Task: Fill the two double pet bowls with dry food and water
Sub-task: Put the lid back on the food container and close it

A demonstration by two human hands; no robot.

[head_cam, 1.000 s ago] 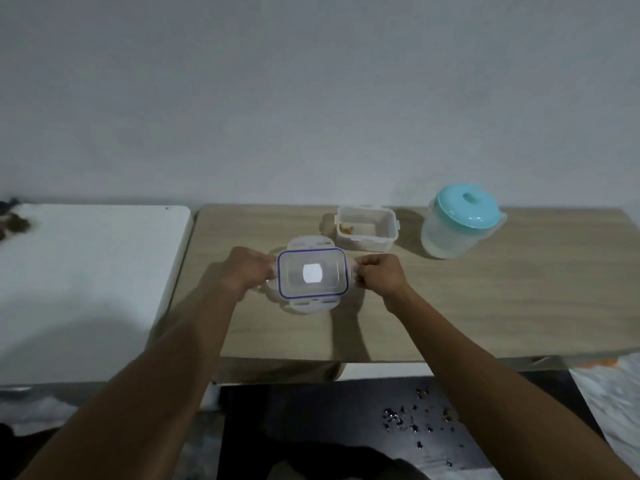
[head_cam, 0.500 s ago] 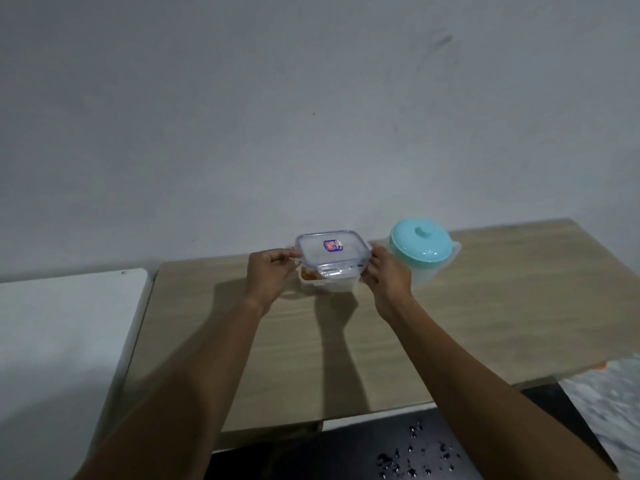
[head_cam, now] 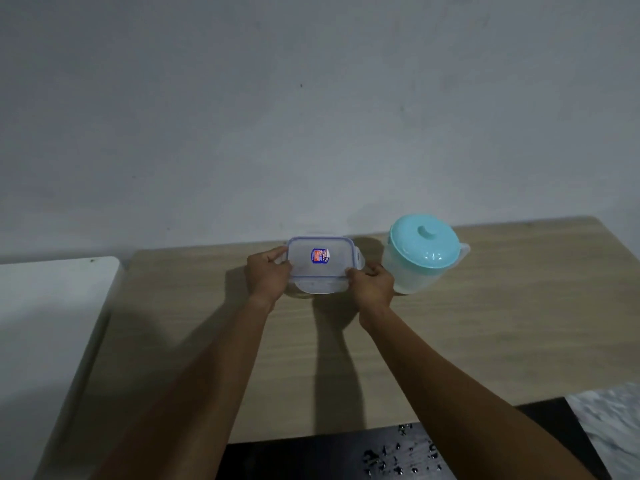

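Observation:
A clear plastic food container stands at the back of the wooden table [head_cam: 485,341], with its blue-rimmed lid [head_cam: 320,261] lying on top; a small sticker marks the lid's middle. My left hand [head_cam: 268,277] holds the lid's left side and my right hand [head_cam: 372,284] its front right corner. The container body is mostly hidden under the lid and my hands. A translucent water pitcher [head_cam: 420,258] with a turquoise lid stands just right of my right hand. No pet bowls are in view.
A white table [head_cam: 52,323] adjoins the wooden one on the left. The grey wall rises right behind the container and pitcher. Below the front edge lies a dark floor [head_cam: 346,459] with scattered small bits.
My hands carried the lid from the table's middle to the back and set it down on the container. The view tilted upward.

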